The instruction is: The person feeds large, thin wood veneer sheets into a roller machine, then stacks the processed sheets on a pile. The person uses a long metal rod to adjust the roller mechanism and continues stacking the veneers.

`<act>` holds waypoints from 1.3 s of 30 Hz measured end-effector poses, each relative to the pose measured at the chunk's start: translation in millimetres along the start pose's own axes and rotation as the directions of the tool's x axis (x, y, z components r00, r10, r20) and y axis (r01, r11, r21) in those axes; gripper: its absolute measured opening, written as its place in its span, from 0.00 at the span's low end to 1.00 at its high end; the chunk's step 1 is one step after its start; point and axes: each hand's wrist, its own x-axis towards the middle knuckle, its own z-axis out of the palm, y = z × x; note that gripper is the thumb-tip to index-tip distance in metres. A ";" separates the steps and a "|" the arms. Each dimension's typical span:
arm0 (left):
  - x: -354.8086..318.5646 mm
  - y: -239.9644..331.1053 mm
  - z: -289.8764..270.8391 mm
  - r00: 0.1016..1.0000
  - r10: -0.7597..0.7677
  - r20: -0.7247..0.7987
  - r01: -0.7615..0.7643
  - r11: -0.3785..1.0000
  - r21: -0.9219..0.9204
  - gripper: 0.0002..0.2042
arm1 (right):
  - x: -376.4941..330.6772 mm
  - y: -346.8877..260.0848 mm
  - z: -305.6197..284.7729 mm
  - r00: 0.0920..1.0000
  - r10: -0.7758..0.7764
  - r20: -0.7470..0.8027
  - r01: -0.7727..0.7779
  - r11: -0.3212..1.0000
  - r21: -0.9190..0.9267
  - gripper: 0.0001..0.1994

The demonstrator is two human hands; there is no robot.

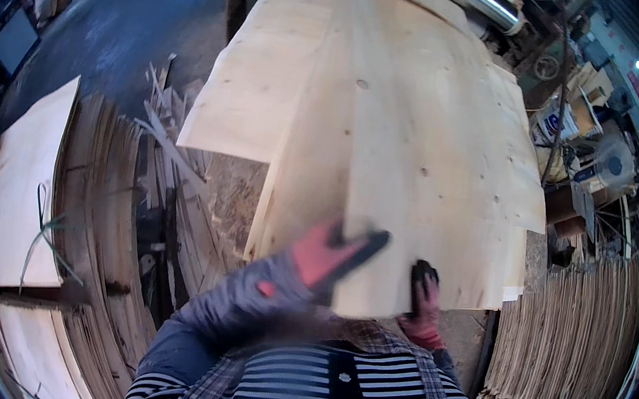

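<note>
A large pale sheet of wood veneer [413, 155] lies on top of more such sheets, reaching away from me across a work table. My left hand [333, 253], in a red and black glove and blurred by motion, rests on the sheet's near edge. My right hand [424, 304], gloved the same way, grips the near edge of that sheet a little to the right, with the fingers over the top. Another veneer sheet [258, 80] sticks out to the left underneath.
Stacks of thin veneer [573, 342] stand at the right, and more stacks [95, 204] with a pale sheet [27, 179] on top at the left. Wood scraps [168, 133] lie beside the table. A metal roller [479, 0] and machinery sit at the far end.
</note>
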 end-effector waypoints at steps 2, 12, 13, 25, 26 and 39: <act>-20.9 15.3 9.0 0.997 0.039 0.071 -0.042 0.998 0.040 0.18 | -20.9 2.0 -10.5 0.975 0.084 -0.207 -0.054 0.988 0.145 0.38; -17.0 -204.1 -119.6 0.942 0.098 -0.321 0.253 0.423 0.870 0.37 | 88.7 -26.4 -55.3 0.994 0.052 -0.099 -0.062 0.993 -0.104 0.33; -15.8 -204.7 -99.1 0.874 0.086 -0.479 0.350 0.572 0.742 0.39 | 103.4 -11.3 -50.0 0.991 0.047 -0.126 -0.055 0.997 -0.056 0.34; -6.3 -168.4 -76.5 0.832 0.174 -0.527 0.283 0.684 0.672 0.35 | 347.5 111.6 22.5 0.961 0.145 -0.236 -0.159 0.986 -0.043 0.28; -2.8 -160.3 -72.2 0.828 0.153 -0.539 0.286 0.712 0.641 0.35 | 354.0 108.8 21.4 0.948 0.193 -0.252 -0.228 0.966 -0.118 0.28; -12.1 -153.6 -124.9 0.912 0.389 -0.131 -0.046 0.414 0.909 0.15 | 208.3 -166.6 -234.4 0.390 -0.917 -0.088 0.919 0.393 -0.016 0.20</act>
